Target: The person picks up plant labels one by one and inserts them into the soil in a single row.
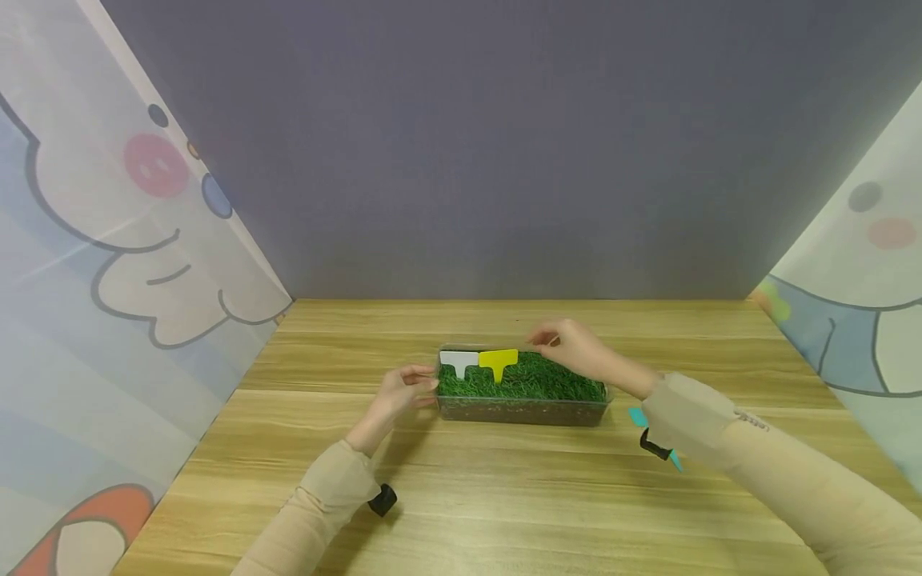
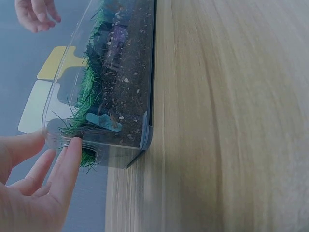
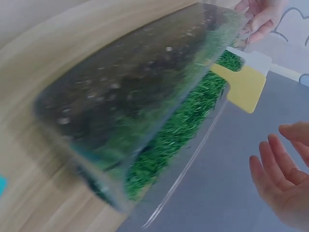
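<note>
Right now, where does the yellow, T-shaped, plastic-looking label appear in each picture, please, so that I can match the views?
Head: the yellow label is slightly right of centre, below mid-height.
Left wrist: the yellow label is in the upper left.
Right wrist: the yellow label is in the upper right.
Shared landmark: the white, T-shaped, plastic-looking label beside it.

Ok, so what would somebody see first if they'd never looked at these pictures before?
Probably the bright yellow T-shaped plant label, standing in the green grass beside a white label. The grass tops dark soil inside a clear planter box on the wooden table. A big white cartoon animal on the left wall might catch the eye too.
</note>
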